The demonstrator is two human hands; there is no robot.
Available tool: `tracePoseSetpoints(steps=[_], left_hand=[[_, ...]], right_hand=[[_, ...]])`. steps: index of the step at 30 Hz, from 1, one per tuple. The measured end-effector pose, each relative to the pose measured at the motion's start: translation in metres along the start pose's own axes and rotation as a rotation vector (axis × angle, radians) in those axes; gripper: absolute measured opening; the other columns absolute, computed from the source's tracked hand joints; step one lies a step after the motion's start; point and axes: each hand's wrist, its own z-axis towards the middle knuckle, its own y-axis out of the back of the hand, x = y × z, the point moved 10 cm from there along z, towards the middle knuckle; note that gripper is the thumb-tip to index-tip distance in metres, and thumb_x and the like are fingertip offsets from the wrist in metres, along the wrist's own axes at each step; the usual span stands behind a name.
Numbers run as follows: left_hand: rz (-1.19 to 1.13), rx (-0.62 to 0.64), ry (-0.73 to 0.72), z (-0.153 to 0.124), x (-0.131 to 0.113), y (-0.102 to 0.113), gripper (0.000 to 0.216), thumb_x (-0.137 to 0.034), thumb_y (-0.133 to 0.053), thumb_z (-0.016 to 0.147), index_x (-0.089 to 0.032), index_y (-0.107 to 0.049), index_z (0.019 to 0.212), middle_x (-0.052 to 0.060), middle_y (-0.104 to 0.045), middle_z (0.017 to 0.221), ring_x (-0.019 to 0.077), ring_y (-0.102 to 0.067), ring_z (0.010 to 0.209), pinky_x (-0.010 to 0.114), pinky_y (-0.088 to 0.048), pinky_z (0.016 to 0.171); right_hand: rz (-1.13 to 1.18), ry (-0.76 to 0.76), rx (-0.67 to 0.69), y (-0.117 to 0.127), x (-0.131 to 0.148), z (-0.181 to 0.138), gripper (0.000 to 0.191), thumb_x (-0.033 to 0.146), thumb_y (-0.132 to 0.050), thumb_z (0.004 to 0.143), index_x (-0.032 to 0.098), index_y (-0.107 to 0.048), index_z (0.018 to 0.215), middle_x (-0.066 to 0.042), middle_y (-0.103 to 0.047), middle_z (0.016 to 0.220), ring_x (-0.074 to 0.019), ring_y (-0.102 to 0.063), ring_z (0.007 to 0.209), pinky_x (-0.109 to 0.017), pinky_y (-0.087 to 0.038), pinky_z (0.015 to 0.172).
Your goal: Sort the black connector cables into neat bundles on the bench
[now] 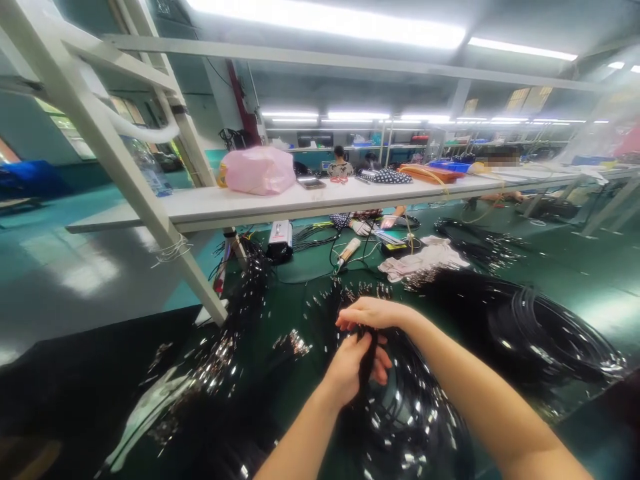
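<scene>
My left hand is closed round a thin bundle of black cable that stands up between both hands. Just above it, my right hand curls over the top of the same bundle, fingers bent down onto it. Both hands hover over a heap of coiled black cables on the green work mat. Shiny metal cable ends lie scattered to the left of the hands.
A big coil of black cable lies at the right. Beyond the hands are white gloves, a hand tool and a black box. A white shelf carries a pink bag. A slanted white frame post stands at left. Other people sit in the distance.
</scene>
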Motion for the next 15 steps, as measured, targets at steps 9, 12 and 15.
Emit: tracePoseSetpoints(steps=[9, 12, 15], left_hand=[[0.002, 0.028, -0.033, 0.004, -0.025, 0.001, 0.02, -0.031, -0.052, 0.08, -0.012, -0.048, 0.074, -0.001, -0.056, 0.053, 0.0022, -0.035, 0.035, 0.028, -0.045, 0.063], [-0.153, -0.291, -0.295, -0.003, -0.074, 0.037, 0.014, -0.027, -0.054, 0.078, -0.015, -0.047, 0.074, -0.005, -0.053, 0.056, 0.0027, -0.041, 0.042, 0.032, -0.045, 0.076], [-0.208, -0.534, -0.516, -0.019, -0.115, 0.055, 0.012, -0.025, -0.054, 0.078, -0.015, -0.05, 0.075, 0.001, -0.06, 0.069, 0.0096, -0.056, 0.061, 0.034, -0.045, 0.079]], right_hand=[[0.31, 0.146, -0.453, 0.045, 0.002, -0.019, 0.037, 0.048, -0.046, 0.08, 0.017, -0.065, 0.089, -0.006, -0.065, 0.084, -0.017, -0.058, 0.082, -0.03, -0.045, 0.077], [0.64, 0.178, -0.688, 0.043, -0.025, -0.073, 0.035, 0.049, -0.046, 0.08, 0.02, -0.065, 0.086, -0.003, -0.063, 0.073, -0.0146, -0.058, 0.07, -0.028, -0.046, 0.069], [0.833, 0.0, -0.31, -0.033, -0.055, -0.099, 0.038, 0.054, -0.054, 0.072, 0.018, -0.065, 0.076, -0.005, -0.062, 0.064, -0.0157, -0.057, 0.057, -0.028, -0.046, 0.055]])
